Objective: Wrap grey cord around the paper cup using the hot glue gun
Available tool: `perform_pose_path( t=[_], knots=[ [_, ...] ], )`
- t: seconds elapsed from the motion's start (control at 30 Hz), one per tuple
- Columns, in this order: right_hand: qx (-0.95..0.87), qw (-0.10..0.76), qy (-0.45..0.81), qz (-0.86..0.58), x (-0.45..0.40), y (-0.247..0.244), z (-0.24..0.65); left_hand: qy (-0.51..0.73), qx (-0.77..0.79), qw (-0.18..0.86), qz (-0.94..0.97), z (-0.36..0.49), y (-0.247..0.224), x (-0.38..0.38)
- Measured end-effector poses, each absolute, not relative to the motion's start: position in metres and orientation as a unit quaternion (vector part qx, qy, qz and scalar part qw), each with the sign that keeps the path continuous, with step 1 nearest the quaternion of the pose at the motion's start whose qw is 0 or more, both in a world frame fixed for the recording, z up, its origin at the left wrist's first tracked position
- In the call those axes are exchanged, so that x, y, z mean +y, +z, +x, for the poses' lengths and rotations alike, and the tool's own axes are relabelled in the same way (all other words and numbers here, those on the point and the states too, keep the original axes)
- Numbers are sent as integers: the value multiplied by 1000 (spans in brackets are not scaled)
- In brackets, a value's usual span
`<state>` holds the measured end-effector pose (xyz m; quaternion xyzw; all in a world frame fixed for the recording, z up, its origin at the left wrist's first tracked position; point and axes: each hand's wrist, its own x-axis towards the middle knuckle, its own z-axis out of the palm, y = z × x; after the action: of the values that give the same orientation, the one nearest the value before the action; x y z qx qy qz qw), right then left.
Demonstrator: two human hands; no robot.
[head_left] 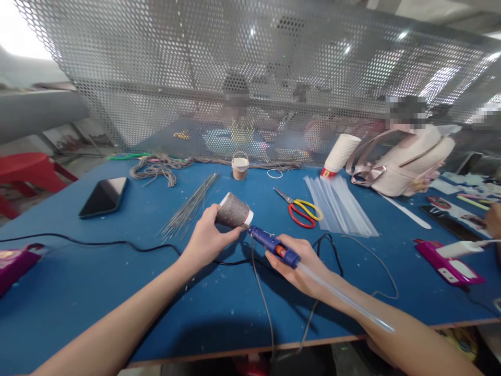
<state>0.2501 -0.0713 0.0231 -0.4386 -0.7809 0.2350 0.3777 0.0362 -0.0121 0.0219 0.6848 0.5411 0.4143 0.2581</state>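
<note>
My left hand (209, 235) is closed around a paper cup (234, 210) tipped on its side, its wall wound with grey cord. White shows at both ends of the cup. In my right hand (301, 261) is a blue hot glue gun (274, 245), its nozzle at the cup's edge near my left thumb. A clear glue stick (344, 297) juts from the gun's back over my forearm. From the cup a loose grey cord (263, 297) runs down past the table's front edge.
Scissors (299, 209), clear glue sticks (340, 206), stacked paper cups (340, 154) and a backpack (410, 159) lie right. A small bucket (240, 167) stands behind; thin wires (191, 203) and a phone (104, 197) lie left. A black cable (129, 243) crosses the blue table. A perforated metal screen (176, 78) closes the back.
</note>
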Motion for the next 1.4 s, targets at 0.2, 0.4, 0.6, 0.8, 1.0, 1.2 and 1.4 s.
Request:
perform_pose_path(
  t=[0.2,0.4,0.6,0.8,1.0,1.2,1.4],
  knots=[
    [-779,382,226,-443,-71,25,250,412,540,262,685,36,23,-12],
    [-797,364,208,-434,-72,24,252,410,539,257,689,35,19,-11],
    [-791,378,208,-434,-71,26,253,411,533,257,693,35,18,-11],
    [-791,378,209,-433,-71,25,252,412,529,267,693,34,19,-10],
    [-755,394,246,-462,-67,27,255,410,523,246,705,33,14,-8],
    [-763,382,240,-463,-68,27,254,414,511,256,709,32,14,-7],
    [-734,382,252,-502,-68,35,255,409,497,269,717,31,16,-6]
  ],
)
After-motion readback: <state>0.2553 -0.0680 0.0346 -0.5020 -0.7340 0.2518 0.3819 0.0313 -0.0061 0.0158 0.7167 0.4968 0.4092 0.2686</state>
